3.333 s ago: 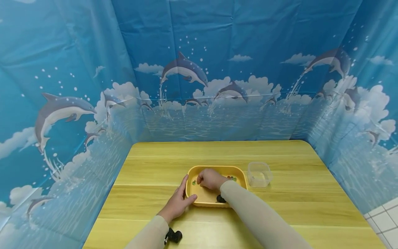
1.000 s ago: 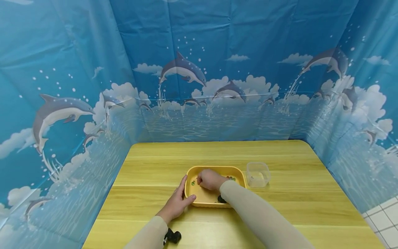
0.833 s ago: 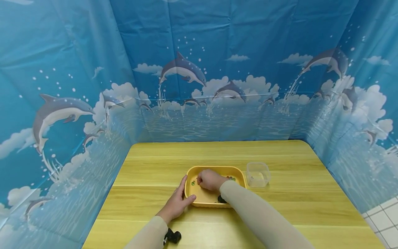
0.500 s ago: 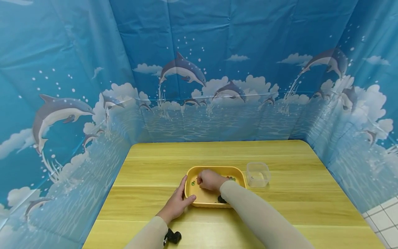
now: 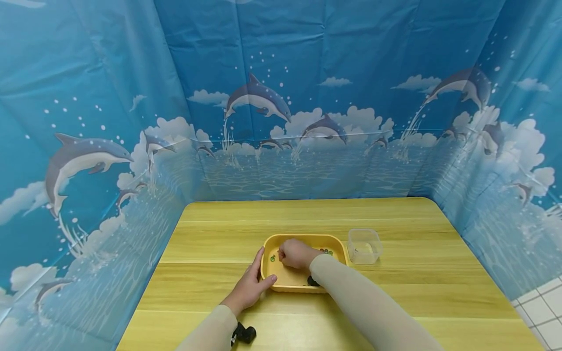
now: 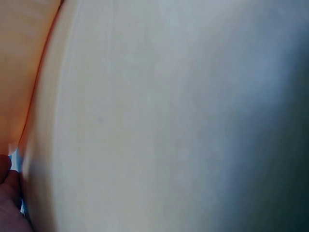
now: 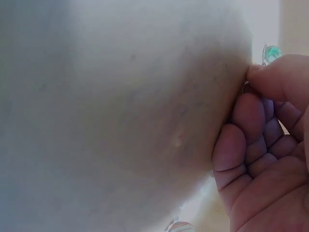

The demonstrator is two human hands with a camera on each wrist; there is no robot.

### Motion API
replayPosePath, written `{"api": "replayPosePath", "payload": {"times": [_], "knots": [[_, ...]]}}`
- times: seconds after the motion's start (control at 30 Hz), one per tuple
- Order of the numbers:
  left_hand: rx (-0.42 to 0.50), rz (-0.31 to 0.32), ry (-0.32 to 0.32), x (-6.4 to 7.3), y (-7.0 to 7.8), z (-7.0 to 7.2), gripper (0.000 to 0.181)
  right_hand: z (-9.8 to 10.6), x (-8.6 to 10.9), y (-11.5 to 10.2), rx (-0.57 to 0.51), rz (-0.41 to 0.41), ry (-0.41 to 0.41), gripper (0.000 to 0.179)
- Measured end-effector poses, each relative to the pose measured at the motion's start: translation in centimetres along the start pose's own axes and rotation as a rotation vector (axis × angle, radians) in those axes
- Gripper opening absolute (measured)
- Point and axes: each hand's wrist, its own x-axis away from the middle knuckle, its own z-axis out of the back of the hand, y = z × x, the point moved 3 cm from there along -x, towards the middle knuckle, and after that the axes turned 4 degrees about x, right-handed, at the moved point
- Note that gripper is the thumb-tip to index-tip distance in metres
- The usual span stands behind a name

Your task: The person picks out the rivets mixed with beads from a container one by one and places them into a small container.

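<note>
In the head view a yellow plastic tray [image 5: 290, 280] lies on the wooden table. My left hand [image 5: 248, 287] holds its front left corner, the thumb over the rim and the fingers along the outer left wall. Inside the tray my right hand [image 5: 299, 254] is low over the floor with curled fingers, thumb near the index fingertip; whether a small thing is pinched there is hidden. A green marble [image 5: 272, 258] lies left of these fingers. Several marbles [image 5: 326, 251] sit at the back right. The right wrist view shows a greenish marble [image 7: 273, 53] and a striped marble [image 7: 181, 227].
A clear plastic box [image 5: 365, 247] stands just right of the tray, with a small mark or thing at its bottom. Black wrist cameras [image 5: 246, 334] hang under the sleeves. A blue dolphin-print curtain [image 5: 281, 170] encloses the table's back and sides.
The picture has shifted very slightly since 3.3 s ago. Both hands stay in the same places at the tray, and the visible marbles have not clearly moved.
</note>
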Motion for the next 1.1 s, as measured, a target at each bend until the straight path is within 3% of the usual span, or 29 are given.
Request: {"api": "replayPosePath", "payload": {"times": [0.23,0.6,1.1], "knots": [[-0.012,0.003,0.008,-0.1,-0.2,0.0,0.091,0.1,0.2,0.6,-0.08,-0.031,0.0,0.014],[-0.012,0.005,0.014,0.0,-0.1,0.0,0.091,1.3,0.8,1.1,-0.213,-0.051,-0.008,0.013],[0.004,-0.02,0.014,-0.3,-0.8,-0.1,0.091,4.6,3.3,1.0,-0.218,-0.061,0.028,0.013]]}}
